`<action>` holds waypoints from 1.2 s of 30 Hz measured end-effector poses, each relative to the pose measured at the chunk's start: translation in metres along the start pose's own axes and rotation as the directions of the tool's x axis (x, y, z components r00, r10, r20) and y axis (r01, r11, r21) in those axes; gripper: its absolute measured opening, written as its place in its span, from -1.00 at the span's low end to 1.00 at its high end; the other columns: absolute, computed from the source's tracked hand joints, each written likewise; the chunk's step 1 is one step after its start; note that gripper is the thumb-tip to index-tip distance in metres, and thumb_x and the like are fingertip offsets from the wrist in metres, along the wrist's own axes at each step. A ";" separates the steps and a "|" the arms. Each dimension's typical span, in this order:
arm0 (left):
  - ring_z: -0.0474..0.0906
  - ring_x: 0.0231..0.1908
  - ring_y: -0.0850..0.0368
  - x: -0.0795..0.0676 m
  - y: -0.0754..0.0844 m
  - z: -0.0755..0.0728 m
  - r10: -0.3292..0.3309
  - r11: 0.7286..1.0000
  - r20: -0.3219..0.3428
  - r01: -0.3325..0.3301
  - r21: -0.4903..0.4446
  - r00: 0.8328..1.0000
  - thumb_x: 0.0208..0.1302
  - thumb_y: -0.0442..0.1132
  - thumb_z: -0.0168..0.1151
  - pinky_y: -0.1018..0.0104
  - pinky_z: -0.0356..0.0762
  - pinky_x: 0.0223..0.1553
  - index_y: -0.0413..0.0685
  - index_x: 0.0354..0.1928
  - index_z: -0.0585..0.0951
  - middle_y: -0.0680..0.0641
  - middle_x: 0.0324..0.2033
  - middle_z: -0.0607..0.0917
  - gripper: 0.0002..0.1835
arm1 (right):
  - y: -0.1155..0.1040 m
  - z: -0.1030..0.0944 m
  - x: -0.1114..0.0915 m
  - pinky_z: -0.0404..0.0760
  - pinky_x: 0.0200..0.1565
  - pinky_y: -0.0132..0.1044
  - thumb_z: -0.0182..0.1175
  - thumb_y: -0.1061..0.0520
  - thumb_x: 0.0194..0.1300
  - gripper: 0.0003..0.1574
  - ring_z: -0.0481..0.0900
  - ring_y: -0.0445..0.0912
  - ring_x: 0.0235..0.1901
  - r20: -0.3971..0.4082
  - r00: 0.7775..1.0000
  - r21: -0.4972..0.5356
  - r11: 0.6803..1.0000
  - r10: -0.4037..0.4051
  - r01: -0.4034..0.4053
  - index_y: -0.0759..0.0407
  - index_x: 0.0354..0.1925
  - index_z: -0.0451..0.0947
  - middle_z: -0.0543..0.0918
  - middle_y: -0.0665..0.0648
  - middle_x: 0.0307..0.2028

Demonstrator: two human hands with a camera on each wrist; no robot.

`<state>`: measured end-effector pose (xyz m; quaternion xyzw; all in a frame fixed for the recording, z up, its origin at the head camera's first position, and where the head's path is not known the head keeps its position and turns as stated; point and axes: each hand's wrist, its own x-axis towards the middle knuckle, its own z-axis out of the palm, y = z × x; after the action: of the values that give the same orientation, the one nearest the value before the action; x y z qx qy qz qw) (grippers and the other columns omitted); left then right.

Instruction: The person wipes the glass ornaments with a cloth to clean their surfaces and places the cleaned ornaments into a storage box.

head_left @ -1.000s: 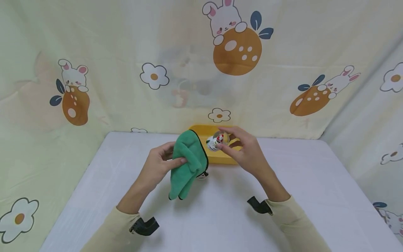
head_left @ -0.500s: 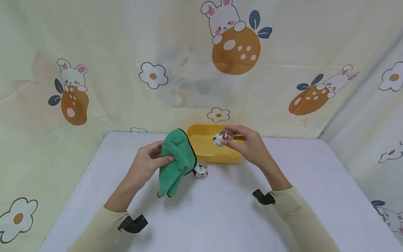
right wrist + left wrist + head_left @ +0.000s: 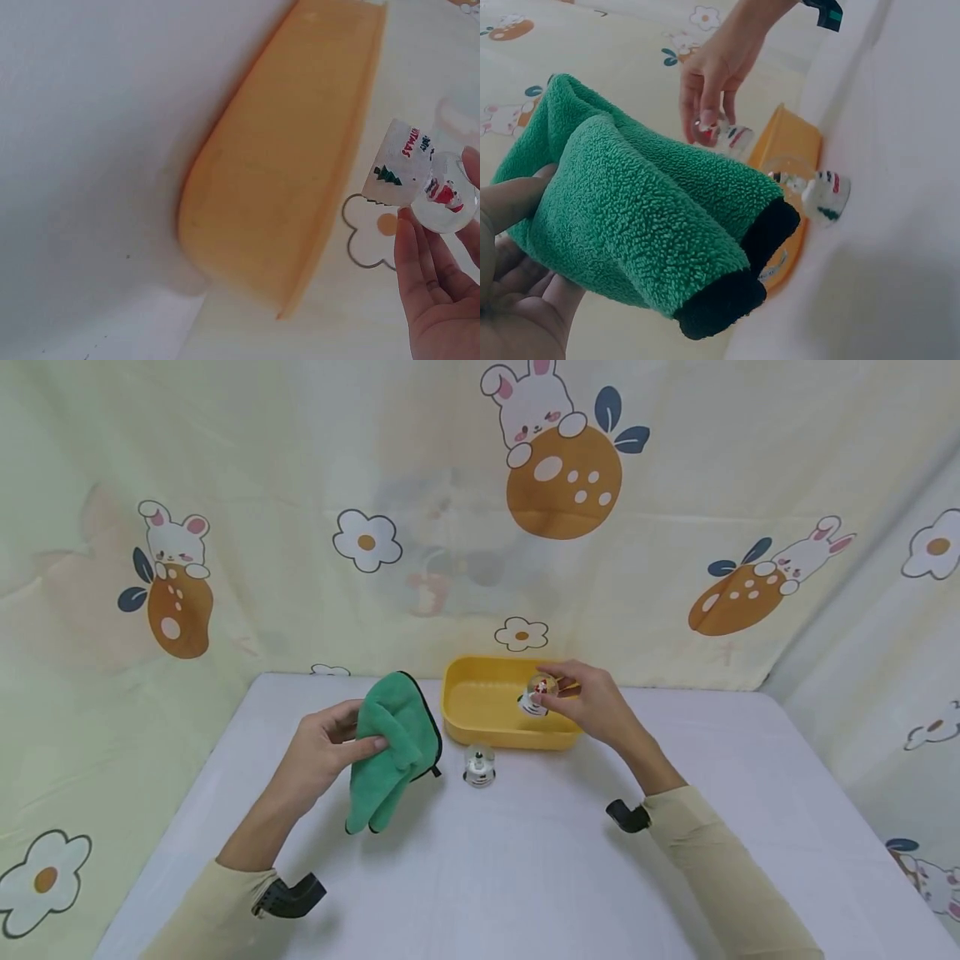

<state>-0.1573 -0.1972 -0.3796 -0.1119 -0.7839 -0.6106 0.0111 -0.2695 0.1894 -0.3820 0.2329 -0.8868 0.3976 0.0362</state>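
My left hand (image 3: 318, 758) pinches a folded green towel (image 3: 397, 735) with black edging, left of the yellow tray (image 3: 510, 737). My right hand (image 3: 596, 706) grips the glass ball of a Santa snow globe (image 3: 534, 704), thumb and fingers clamped on it, tilted above the tray's right part. A second snow globe (image 3: 480, 768) stands on the white table (image 3: 555, 860), just near of the tray; its figure looks like a snowman, though it shows small.
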 end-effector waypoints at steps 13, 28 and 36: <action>0.69 -0.05 0.07 -0.007 -0.010 -0.019 -0.017 0.999 -0.011 0.018 0.028 1.000 0.24 -0.25 0.47 0.31 0.70 -0.06 -0.15 0.20 0.62 0.00 -0.06 0.76 -0.51 | 0.034 0.007 0.016 0.75 -0.05 -0.13 0.46 0.13 0.25 -0.47 0.67 0.04 -0.10 0.135 0.989 -0.106 0.993 0.063 -0.049 0.24 0.14 0.60 0.71 0.17 -0.04; 0.68 -0.06 0.13 -0.019 -0.024 -0.036 -0.033 0.996 -0.053 0.038 0.080 0.998 0.25 -0.24 0.46 0.36 0.68 -0.06 -0.18 0.24 0.59 0.05 -0.07 0.75 -0.48 | 0.050 0.014 0.030 0.69 0.03 0.02 0.41 0.12 0.30 -0.47 0.63 0.13 -0.04 0.200 0.973 -0.215 0.974 0.119 -0.075 0.35 0.15 0.58 0.69 0.27 -0.01; 0.66 -0.07 0.17 -0.020 -0.026 -0.040 -0.038 0.997 -0.081 0.044 0.069 0.996 0.26 -0.27 0.45 0.42 0.65 -0.05 -0.24 0.24 0.58 0.08 -0.07 0.74 -0.48 | 0.043 0.019 0.034 0.63 0.17 0.09 0.32 0.07 0.40 -0.39 0.60 0.19 0.12 0.184 0.971 -0.328 0.941 0.151 -0.084 0.34 0.29 0.50 0.61 0.34 0.18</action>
<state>-0.1472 -0.2448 -0.3970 -0.0709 -0.8061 -0.5865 0.0335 -0.3165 0.1871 -0.4157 0.2104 -0.9505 0.2248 -0.0428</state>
